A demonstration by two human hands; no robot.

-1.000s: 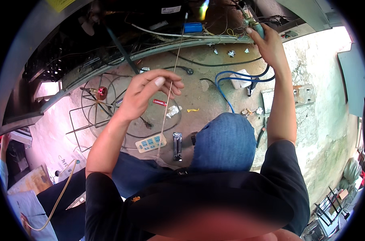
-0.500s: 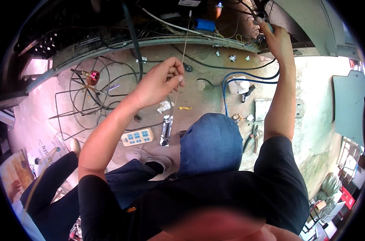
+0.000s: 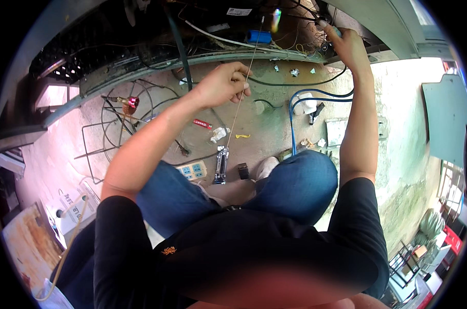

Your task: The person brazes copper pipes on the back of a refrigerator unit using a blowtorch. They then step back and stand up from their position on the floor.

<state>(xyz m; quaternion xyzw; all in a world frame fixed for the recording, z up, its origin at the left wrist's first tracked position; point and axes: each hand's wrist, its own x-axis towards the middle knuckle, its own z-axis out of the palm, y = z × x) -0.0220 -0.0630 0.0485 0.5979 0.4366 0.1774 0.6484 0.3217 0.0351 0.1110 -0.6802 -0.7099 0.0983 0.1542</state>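
My left hand is closed in a pinch around a long thin metal rod. The rod's upper end reaches over the dark metal housing at the top, and its lower end hangs near a shiny silver packet on the floor. My right hand, at the opening on the upper right, is closed around what looks like a gas torch, mostly hidden by the fingers. Two blue hoses run up behind my right forearm. A bright flame-like glow shows inside the housing, left of that hand.
A blue cylinder lies by the housing's metal edge, among thin wires. On the floor are a wire frame with a red-topped fitting, a power strip, a red lighter-like item, a white adapter and paper scraps.
My left hand has moved a little right and up with the rod. My right hand has shifted slightly left. Both of my knees now show, spread apart, and the red item has come into sight.
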